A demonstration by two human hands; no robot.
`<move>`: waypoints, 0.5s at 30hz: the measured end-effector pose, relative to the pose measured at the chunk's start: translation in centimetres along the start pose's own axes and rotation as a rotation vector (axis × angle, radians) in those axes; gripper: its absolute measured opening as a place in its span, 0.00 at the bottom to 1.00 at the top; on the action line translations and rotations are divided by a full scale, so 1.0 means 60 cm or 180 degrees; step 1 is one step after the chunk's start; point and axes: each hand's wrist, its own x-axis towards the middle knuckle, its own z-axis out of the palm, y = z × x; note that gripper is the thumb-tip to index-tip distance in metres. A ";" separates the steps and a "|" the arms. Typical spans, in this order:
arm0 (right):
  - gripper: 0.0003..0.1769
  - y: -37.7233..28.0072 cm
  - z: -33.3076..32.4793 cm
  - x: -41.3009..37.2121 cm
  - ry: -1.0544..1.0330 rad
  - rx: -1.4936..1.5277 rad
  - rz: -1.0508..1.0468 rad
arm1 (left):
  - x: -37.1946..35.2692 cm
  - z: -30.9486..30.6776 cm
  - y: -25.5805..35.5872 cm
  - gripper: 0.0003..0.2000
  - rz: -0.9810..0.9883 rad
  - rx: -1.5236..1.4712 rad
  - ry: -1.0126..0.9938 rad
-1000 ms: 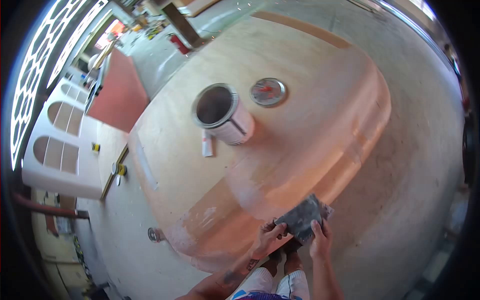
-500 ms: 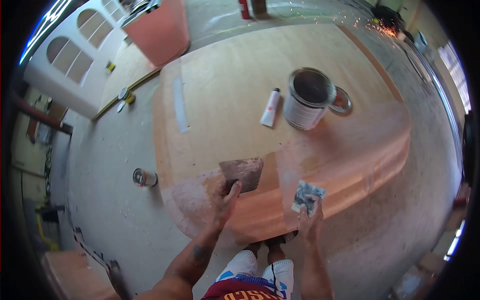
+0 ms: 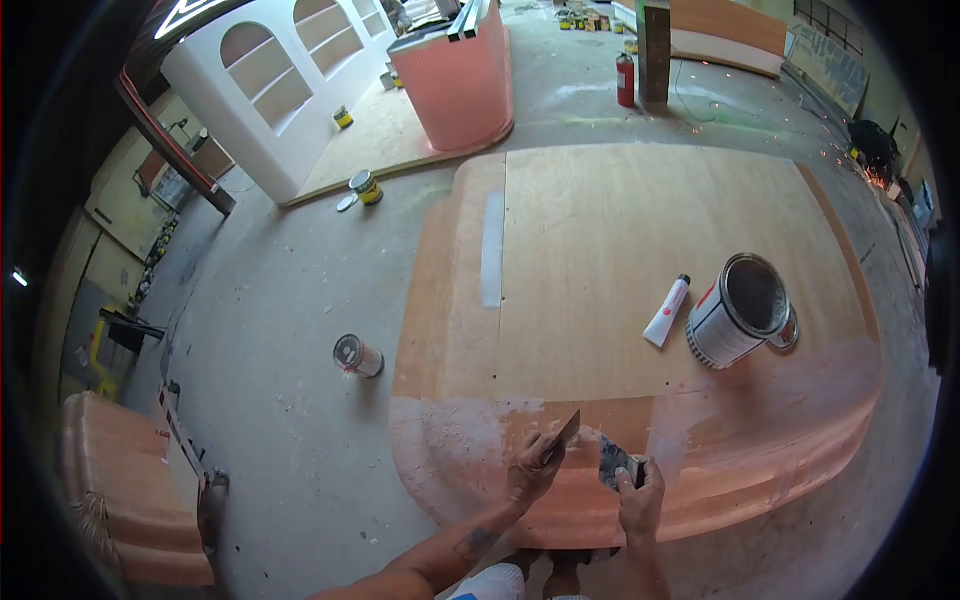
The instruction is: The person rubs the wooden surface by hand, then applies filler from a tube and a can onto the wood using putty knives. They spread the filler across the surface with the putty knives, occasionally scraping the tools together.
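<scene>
My left hand is closed on a thin flat filler spreader, tilted so that its edge faces me. In my right hand is a second spreader, smeared with grey and dark residue. The two spreaders are close together but apart, above the near edge of a large rounded wooden panel. Pinkish filler coats parts of the panel's curved front. A white tube with a dark cap lies on the panel beside an open metal can. The can's lid lies behind it.
A small tin stands on the floor at left, and a yellow-labelled can farther back. White arched shelving and a pink counter stand behind. Sparks fly near a person at far right. A fire extinguisher stands by a post.
My view has tilted up and swung left. The left spreader has turned from flat to nearly edge-on, and my hands have come closer together.
</scene>
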 end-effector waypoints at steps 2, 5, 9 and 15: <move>0.12 0.012 0.015 -0.013 0.0197 -0.0320 -0.0130 | -0.025 -0.008 -0.010 0.09 -0.0113 0.0015 -0.0242; 0.17 0.063 0.035 -0.010 0.0048 -0.0920 -0.0543 | -0.060 -0.023 -0.040 0.09 -0.0252 0.0299 -0.0592; 0.20 0.027 0.047 -0.033 -0.0110 -0.1356 -0.0727 | -0.099 -0.032 -0.044 0.10 -0.0794 0.0566 -0.0969; 0.24 -0.016 0.103 -0.045 -0.0656 -0.1096 -0.1623 | -0.083 -0.014 -0.050 0.10 -0.0951 -0.0056 -0.1202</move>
